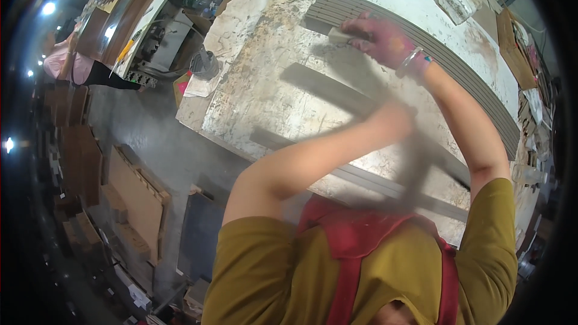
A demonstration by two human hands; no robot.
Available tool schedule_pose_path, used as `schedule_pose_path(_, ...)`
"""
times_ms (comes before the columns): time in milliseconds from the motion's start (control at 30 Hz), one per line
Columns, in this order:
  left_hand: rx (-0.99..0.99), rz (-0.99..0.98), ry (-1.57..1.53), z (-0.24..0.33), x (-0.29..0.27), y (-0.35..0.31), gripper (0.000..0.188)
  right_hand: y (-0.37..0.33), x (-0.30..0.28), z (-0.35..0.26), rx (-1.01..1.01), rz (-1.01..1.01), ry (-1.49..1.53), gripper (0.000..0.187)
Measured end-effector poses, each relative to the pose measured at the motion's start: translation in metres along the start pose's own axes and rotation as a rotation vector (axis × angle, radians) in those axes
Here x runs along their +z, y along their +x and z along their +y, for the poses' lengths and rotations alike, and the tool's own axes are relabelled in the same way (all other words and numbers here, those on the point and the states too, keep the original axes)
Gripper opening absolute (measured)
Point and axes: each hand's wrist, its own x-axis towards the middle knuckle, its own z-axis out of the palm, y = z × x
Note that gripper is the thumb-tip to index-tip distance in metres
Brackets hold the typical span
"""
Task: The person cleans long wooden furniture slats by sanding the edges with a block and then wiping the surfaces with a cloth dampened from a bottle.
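My right hand (382, 41), in a pink glove with a clear band at the wrist, is closed on a small pale block (340, 37). The block is at the front edge of a row of long grey strips (355, 5) lying side by side, near their left end. My left hand (394, 119) is smeared by motion above the middle of the table, so its fingers do not show clearly. Under it runs a loose grey strip (322, 86). A blurred dark shape (415, 171) reaches from near this hand toward me; I cannot make out what it is.
The worktable (241, 93) is pale and stained. Another grey strip (373, 179) lies along its near edge. A dark grey cup (205, 65) stands at the left corner, and a whitish bundle (459, 3) at the far right. Panels (135, 198) lean below left; a person (66, 63) is beyond.
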Motion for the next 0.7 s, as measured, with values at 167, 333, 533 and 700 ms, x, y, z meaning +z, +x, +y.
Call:
schedule_pose_path(167,-0.049,0.078,-0.14,0.004,0.016,-0.028,0.081,0.022,0.058,-0.021,-0.085,-0.132,0.016,0.029)
schedule_pose_path(333,-0.19,0.039,-1.061,0.004,-0.002,-0.019,0.061,0.036,0.11,-0.078,-0.228,-0.296,-0.112,0.017)
schedule_pose_path(533,-0.118,0.103,-0.495,0.003,0.021,-0.023,0.073,0.082,0.102,-0.018,0.229,-0.329,-0.399,0.027)
schedule_pose_path(700,-0.078,0.035,-0.2,0.004,0.018,-0.023,0.08,-0.019,0.005,-0.021,0.132,-0.078,-0.146,0.036)
